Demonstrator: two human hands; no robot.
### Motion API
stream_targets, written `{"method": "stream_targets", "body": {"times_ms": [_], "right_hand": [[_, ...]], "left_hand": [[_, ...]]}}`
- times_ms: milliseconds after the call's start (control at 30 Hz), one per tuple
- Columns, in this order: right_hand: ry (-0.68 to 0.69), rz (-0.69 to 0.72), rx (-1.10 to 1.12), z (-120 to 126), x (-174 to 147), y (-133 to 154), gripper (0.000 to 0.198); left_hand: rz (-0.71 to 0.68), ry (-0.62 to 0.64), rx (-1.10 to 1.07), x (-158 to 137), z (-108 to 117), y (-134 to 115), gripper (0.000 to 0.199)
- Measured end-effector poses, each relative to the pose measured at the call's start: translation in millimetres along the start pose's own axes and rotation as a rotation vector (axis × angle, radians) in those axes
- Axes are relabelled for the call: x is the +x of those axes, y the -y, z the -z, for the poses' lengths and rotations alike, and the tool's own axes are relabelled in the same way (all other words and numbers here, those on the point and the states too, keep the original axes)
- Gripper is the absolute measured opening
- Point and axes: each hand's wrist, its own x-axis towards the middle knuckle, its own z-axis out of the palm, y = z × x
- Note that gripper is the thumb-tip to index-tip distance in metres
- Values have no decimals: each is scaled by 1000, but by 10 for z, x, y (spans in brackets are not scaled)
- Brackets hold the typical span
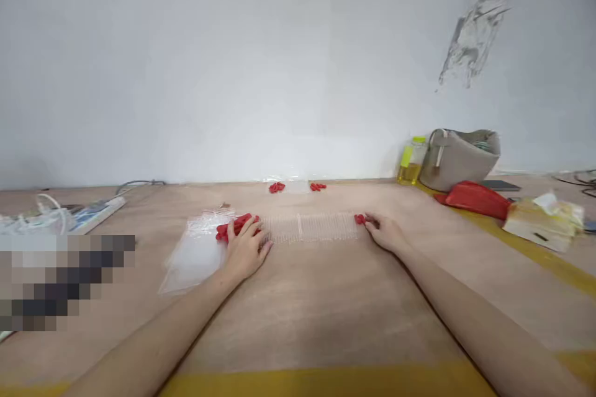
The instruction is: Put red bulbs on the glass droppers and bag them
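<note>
Centre: a row of clear tubes (311, 227) lies across the table (326, 310).
Left end: the left hand (245, 250) rests at the row's end, on a heap of caps (231, 227); plastic bags (195, 254) lie just left of it.
Right end: the right hand (386, 233) touches a few caps (359, 219).
Behind: two small cap piles (277, 187) near the wall.
Far right: bottle (411, 161), bag (460, 158), pouch (472, 200).

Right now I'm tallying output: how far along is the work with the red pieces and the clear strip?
Done: nothing looks finished; the clear strip shows no red along its middle. In hand: the left hand rests on a pile of red pieces on clear bags; the right hand touches a red piece at the strip's end. Left: that pile, plus two small red clusters near the wall.
</note>
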Motion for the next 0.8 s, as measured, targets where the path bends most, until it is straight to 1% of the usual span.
{"method": "stream_targets", "body": {"times_ms": [100,200,500,567,700,800], "right_hand": [[23,4,20,3,-1,9,39],[32,37,27,-3,6,-4,39],[18,76,24,-41,36,-73,38],[16,73,27,-43,41,-84,38],[22,61,12,-39,44,-91,38],[24,69,19,-33,39,-81,39]], "left_hand": [[-23,21,-25,0,1,-1,21],[-31,19,-32,0,-1,2,21],[-21,22,-59,11,-17,-3,20],[3,5,-51,13,-9,-16,22],[103,-73,-14,10,33,-36,31],[133,-99,15,-2,76,-22,31]]}}
